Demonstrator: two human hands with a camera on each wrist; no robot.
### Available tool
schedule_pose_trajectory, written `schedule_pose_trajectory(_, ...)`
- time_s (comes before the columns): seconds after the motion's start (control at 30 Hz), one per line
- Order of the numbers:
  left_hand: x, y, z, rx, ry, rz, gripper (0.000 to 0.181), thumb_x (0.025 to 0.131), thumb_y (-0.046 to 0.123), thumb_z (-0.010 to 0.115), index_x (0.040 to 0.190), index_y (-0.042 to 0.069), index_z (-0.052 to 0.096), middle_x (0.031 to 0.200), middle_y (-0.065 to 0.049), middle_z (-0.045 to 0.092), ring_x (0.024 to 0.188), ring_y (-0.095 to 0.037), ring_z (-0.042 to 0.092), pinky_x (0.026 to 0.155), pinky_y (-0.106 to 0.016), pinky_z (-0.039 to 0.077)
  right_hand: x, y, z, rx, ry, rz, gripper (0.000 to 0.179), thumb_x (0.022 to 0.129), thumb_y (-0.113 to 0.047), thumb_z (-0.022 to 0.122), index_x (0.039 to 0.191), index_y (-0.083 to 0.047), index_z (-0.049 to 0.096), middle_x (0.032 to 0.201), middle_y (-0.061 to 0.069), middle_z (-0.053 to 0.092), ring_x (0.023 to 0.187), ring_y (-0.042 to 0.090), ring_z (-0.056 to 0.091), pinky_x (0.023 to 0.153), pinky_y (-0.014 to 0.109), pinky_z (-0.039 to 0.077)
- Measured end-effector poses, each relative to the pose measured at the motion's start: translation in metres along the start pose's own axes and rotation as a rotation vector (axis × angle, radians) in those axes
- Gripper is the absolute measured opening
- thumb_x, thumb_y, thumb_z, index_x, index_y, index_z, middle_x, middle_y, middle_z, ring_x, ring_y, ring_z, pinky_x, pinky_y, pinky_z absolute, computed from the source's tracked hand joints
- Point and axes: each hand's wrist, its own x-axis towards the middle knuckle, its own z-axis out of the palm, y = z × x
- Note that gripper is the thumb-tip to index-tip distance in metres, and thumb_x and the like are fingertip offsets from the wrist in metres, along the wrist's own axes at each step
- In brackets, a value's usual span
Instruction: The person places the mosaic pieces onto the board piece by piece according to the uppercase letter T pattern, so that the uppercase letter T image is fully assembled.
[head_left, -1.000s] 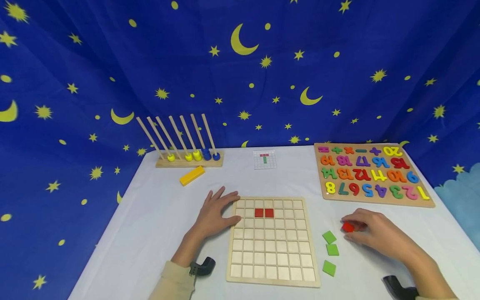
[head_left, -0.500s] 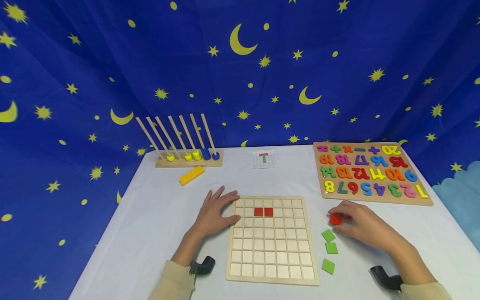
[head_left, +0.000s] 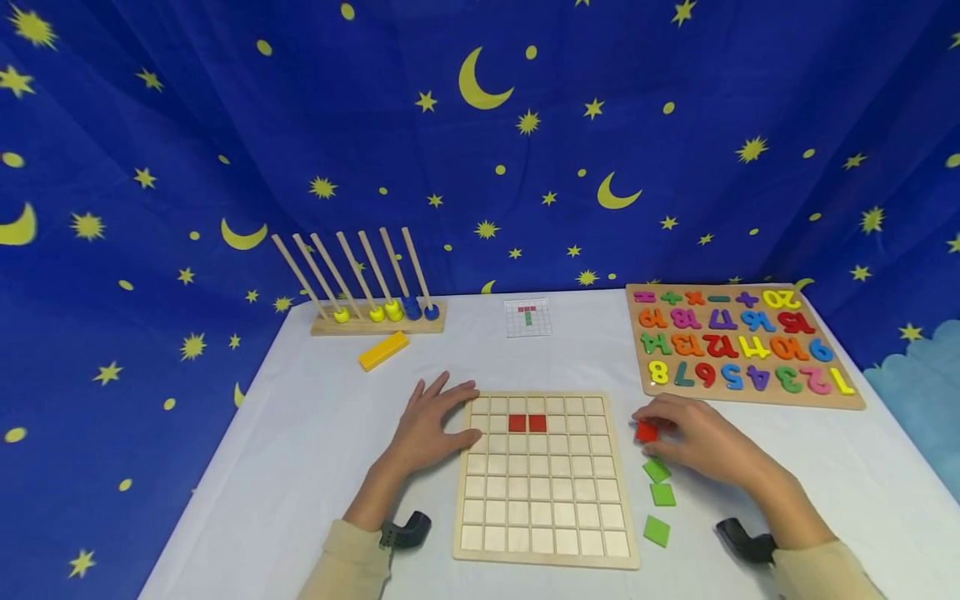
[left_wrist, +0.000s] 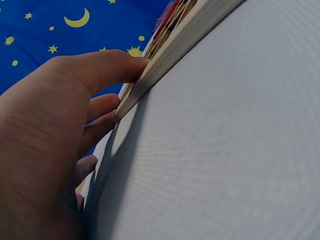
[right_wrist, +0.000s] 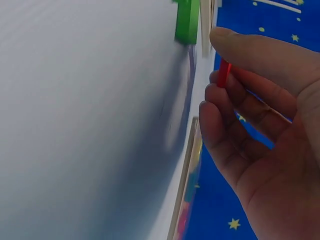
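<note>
Three green tiles (head_left: pixel 663 495) neighbour the right hand's (head_left: pixel 699 435) pinched red tile (head_left: pixel 646 431), left hand (head_left: pixel 429 423) spread, seemingly touching the board (head_left: pixel 551 490).

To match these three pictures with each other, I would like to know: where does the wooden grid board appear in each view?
Head: grid board at lower centre, left hand at its left edge.
Left wrist: grid board at upper middle, a slanting edge beside that hand.
Right wrist: grid board, probably the thin pale strip at top, beside a green tile.
Shared landmark: blue starry curtain.
</note>
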Motion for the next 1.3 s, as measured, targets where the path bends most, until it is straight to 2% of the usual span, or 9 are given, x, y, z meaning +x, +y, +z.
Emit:
schedule_pose_trajectory(0.23,0.000,0.000,0.001,0.006,0.003,0.005,0.062,0.080,0.056,0.068,0.135,0.029,0.056,0.144,0.014,0.045,0.143,-0.022,0.020,0.116,-0.050,0.004,0.011,-0.008,0.005,0.008,-0.031,0.019,0.038,0.078,-0.029,0.081,0.113,-0.017,0.070,0.095,-0.014,0.061,0.085,0.007,0.054,0.078,0.034,0.051)
schedule_pose_trajectory(0.47,-0.001,0.001,0.000,-0.002,0.011,0.009,0.062,0.080,0.055,0.069,0.134,0.028,0.057,0.143,0.012,0.046,0.142,-0.024,0.022,0.115,-0.051,0.005,0.020,-0.015,0.008,0.019,-0.012,-0.022,0.037,0.078,-0.026,0.081,0.112,-0.016,0.070,0.095,-0.014,0.060,0.086,0.007,0.054,0.078,0.032,0.051)
schedule_pose_trajectory(0.8,0.000,0.002,-0.001,-0.009,0.010,0.009,0.062,0.080,0.053,0.070,0.134,0.027,0.057,0.143,0.012,0.047,0.142,-0.025,0.022,0.115,-0.052,0.005,0.033,-0.026,0.015,0.055,-0.031,-0.057,0.035,0.079,-0.029,0.080,0.111,-0.021,0.070,0.098,-0.015,0.060,0.088,0.008,0.054,0.081,0.034,0.049)
schedule_pose_trajectory(1.3,0.000,0.001,-0.001,-0.003,-0.005,0.001,0.063,0.081,0.055,0.068,0.136,0.027,0.055,0.144,0.013,0.045,0.143,-0.024,0.020,0.116,-0.050,0.003,0.053,-0.041,0.023,0.078,-0.029,-0.157,0.036,0.080,-0.028,0.080,0.112,-0.015,0.071,0.096,-0.012,0.059,0.084,0.011,0.054,0.075,0.030,0.050)
